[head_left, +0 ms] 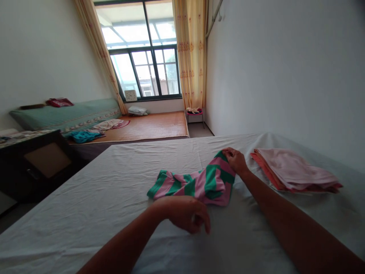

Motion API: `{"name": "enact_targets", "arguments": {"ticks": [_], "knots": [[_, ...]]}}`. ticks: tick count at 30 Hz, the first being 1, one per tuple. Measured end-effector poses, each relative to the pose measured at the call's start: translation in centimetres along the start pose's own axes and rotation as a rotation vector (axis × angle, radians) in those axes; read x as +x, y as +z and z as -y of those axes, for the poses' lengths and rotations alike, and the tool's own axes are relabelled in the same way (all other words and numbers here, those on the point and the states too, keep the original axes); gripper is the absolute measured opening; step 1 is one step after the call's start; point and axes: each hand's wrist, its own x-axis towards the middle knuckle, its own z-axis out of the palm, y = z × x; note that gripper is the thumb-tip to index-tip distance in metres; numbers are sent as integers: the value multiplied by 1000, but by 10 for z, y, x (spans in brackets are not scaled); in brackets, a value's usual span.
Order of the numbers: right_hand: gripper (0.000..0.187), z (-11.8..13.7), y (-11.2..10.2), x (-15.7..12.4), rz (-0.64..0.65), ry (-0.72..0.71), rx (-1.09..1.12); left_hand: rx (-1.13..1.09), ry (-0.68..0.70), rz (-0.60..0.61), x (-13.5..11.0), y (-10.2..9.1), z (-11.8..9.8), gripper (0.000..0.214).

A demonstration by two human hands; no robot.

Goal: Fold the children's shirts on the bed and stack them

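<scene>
A garment with pink and green stripes lies bunched on the white bed sheet. Its right end is lifted, pinched at the upper corner by the fingers of my right hand. My left hand hovers just in front of the garment's near edge, palm down. Its fingers hang loosely bent and apart, with nothing visible in them. The folds hide what kind of garment it is.
To the right lies a stack of folded pink and orange cloth. A dark cabinet stands at the left. Beyond is a second bed with a brown mat and a blue cloth. A small stool stands near the window.
</scene>
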Motion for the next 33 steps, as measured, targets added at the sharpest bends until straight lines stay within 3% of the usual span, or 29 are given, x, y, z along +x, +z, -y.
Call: {"name": "enact_targets", "arguments": {"ticks": [2,5,6,7,9,11,13,15,18,21,24,27,31,33], "knots": [[24,0,-10,5,-79,-21,5,-83,-60,-109,-3,-5,11,23],[25,8,-26,12,-148,-55,111,134,-351,-628,-18,-18,49,28],[27,13,-31,13,-174,-57,157,242,-443,-736,-24,-21,64,31],[28,20,-36,14,-208,-57,200,322,-521,-774,-30,-22,78,32],[31,35,-47,13,-269,-59,274,372,-553,-686,-41,-21,99,34],[31,49,-58,12,-306,-43,355,370,-544,-602,-48,-17,108,31],[30,59,-68,13,-290,-7,479,347,-560,-611,-52,-17,108,25],[31,62,-77,15,-218,25,624,284,-621,-714,-54,-22,106,21],[34,58,-90,17,-80,17,777,38,-672,-1037,-64,-39,104,25],[31,50,-99,12,-17,27,827,-371,-574,-1298,-83,-52,103,41],[30,46,-103,4,89,58,818,-721,-497,-1293,-104,-53,102,48],[36,48,-105,-1,172,33,866,-867,-505,-1279,-123,-47,105,43],[39,50,-109,-1,134,-31,918,-750,-580,-1366,-146,-41,123,45],[39,48,-110,-2,201,-34,913,-565,-674,-1395,-153,-40,131,44]]}}
